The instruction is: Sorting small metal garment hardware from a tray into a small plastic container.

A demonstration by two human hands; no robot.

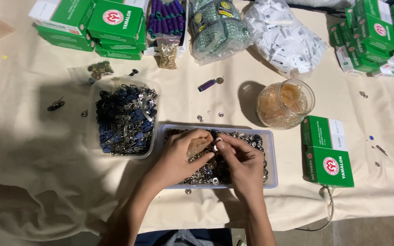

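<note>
Landmark: clear snap tray (pixel 271 157), a long rectangular tub of small silver and dark metal snap parts, at the near middle of the cloth-covered table (pixel 33 150).
Left hand (pixel 182 155): over the tray's left half, fingers curled, pinching a small clear plastic bag (pixel 198 146) by its mouth.
Right hand (pixel 241 160): over the tray's middle, thumb and forefinger closed on one small silver snap (pixel 216 146), held at the bag's opening.
Contact: the two hands' fingertips meet just above the heap; both wrists cross the tray's near rim.
Left of tray: square clear tub (pixel 92 114) of dark blue and silver zipper pulls, its right wall just beside the tray's left end, a narrow gap between.
Beyond tray: loose snaps (pixel 209 112) and a purple cylinder (pixel 206 85) on open cloth; the widest free strip lies here.
Right beyond tray: glass jar (pixel 286 104) of amber bits, near the tray's far right corner, apart.
Right of tray: two green boxes (pixel 327 157), just beside the tray's right end.
Far edge: more green boxes, bagged goods, well apart from the tray.
Near edge: the cloth folds over the table's front just below the tray; little room there.
</note>
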